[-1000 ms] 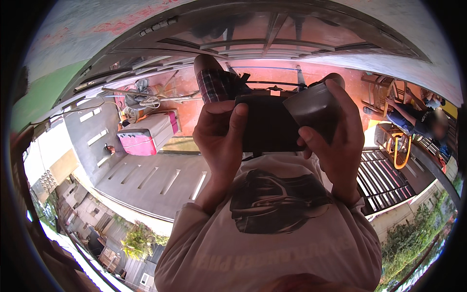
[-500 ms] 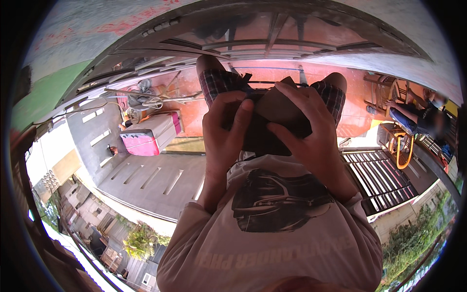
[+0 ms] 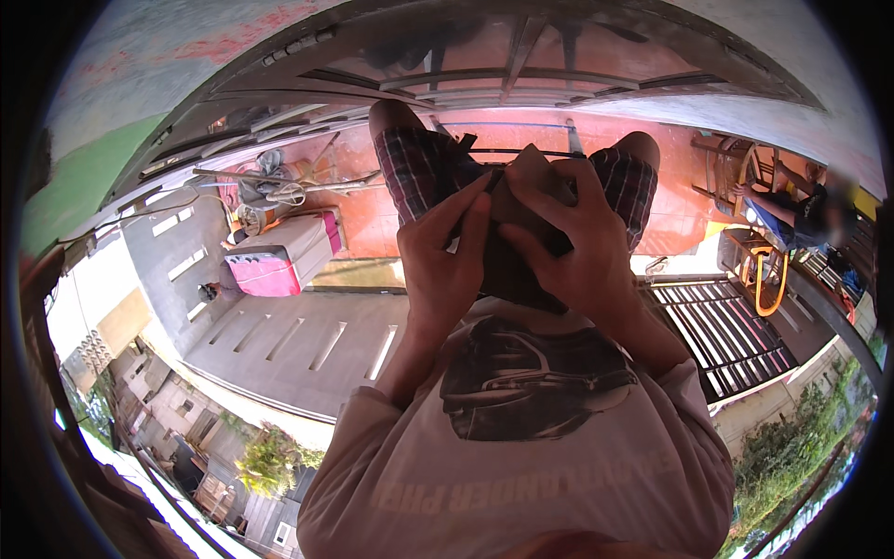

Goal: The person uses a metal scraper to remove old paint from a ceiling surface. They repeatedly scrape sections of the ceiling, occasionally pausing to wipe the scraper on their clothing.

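Observation:
Above my lap, both hands hold a dark, flat, bendable piece point(image 3: 520, 256), whose material I cannot make out. My left hand point(image 3: 445, 256) pinches its left edge between thumb and fingers. Its right side is gripped by my right hand point(image 3: 582, 238), with the thumb lying across the near face and the fingers curled over the upper part. A pointed corner of the piece sticks up between the hands. Shadow hides its lower part and most of the fingertips. Beneath it are my plaid shorts point(image 3: 414, 172).
On the left stands a grey and pink box-like thing point(image 3: 289, 256) with poles and bundled items point(image 3: 270, 191) beyond it. A person point(image 3: 805, 210) sits at the right near wooden chairs point(image 3: 736, 172). A slatted dark rack point(image 3: 722, 326) is at my right; a framed glass panel point(image 3: 503, 70) lies ahead.
My hands have come closer together, and my left thumb and fingers now press together at the edge. The dark piece has tilted, its corner pointing up between my hands.

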`<state>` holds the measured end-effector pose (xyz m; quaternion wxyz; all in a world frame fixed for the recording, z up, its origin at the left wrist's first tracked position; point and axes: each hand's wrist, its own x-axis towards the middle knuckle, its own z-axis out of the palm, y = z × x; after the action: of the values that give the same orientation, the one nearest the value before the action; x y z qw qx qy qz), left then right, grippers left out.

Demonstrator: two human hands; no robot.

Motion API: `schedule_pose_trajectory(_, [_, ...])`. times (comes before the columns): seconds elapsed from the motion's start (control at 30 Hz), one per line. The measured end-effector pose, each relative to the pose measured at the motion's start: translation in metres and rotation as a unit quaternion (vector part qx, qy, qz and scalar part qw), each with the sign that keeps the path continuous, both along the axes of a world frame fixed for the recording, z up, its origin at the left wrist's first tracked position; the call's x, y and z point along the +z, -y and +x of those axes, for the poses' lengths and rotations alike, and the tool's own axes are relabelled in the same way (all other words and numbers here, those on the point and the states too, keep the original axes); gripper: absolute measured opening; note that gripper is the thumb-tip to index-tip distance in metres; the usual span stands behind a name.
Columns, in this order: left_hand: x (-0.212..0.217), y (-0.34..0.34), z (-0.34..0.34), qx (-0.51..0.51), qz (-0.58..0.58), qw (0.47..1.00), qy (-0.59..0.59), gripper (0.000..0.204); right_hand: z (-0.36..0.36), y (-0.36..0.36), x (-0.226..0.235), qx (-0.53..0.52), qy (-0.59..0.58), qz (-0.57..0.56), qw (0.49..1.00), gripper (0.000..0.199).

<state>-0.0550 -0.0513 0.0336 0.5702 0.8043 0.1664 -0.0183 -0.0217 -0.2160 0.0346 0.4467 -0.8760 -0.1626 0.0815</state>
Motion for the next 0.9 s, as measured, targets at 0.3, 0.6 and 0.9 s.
schedule_pose_trajectory(0.3, [-0.003,0.001,-0.005,0.001,0.005,1.000,-0.005,0.023,0.007,0.000,0.000,-0.001,-0.042,0.003,0.999,0.047])
schedule_pose_trajectory(0.6, [-0.006,0.006,-0.006,-0.003,0.003,1.000,-0.017,0.025,0.017,0.007,-0.005,0.011,-0.044,0.032,0.998,0.051])
schedule_pose_trajectory(0.9, [-0.006,0.005,-0.010,-0.028,0.033,0.999,0.000,0.023,0.020,0.014,0.002,0.016,-0.042,0.028,0.999,0.052])
